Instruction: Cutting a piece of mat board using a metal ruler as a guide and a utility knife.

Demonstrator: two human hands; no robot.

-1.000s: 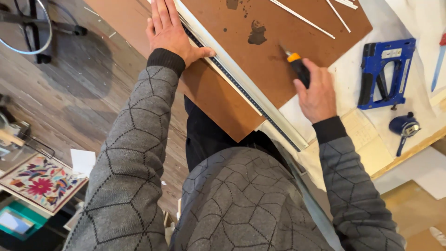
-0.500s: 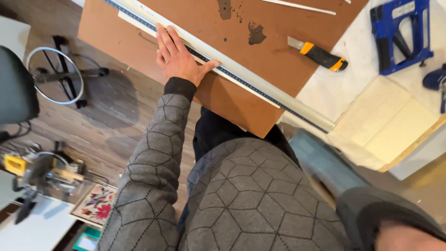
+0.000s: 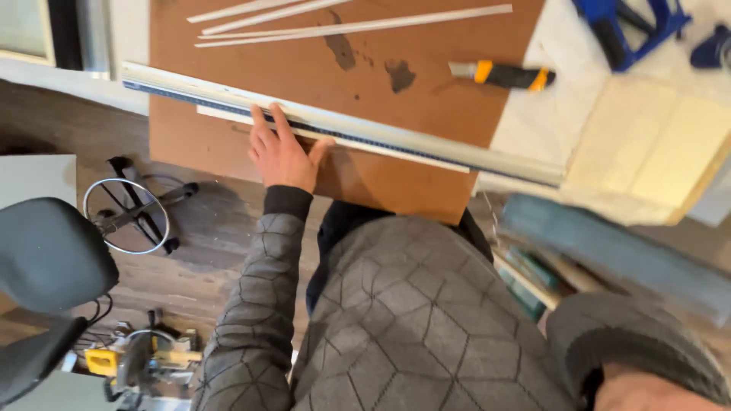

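One broad brown board (image 3: 251, 46) fills most of our view, lying over the workbench with its near edge hanging past the bench toward our body. Across it runs a long metal straightedge (image 3: 426, 141), slanting down to our right, with a thin white strip (image 3: 228, 116) tucked against its near side. Our left hand (image 3: 282, 152) lies flat and open on the board, fingers (image 3: 263, 125) spread and reaching up to the straightedge, pressing rather than gripping. To hold it well, we judge the palm should bear straight down and keep the fingertips behind the metal edge, off the cutting side. Our right hand is barely in view at the lower right corner, and we cannot tell how its fingers stand; the blurred sleeve (image 3: 640, 350) hangs near our side. A yellow and black utility knife (image 3: 506, 74) rests alone on the board, well apart from both hands. Three more white strips (image 3: 358, 27) lie near the far edge. Open board lies between knife and straightedge.
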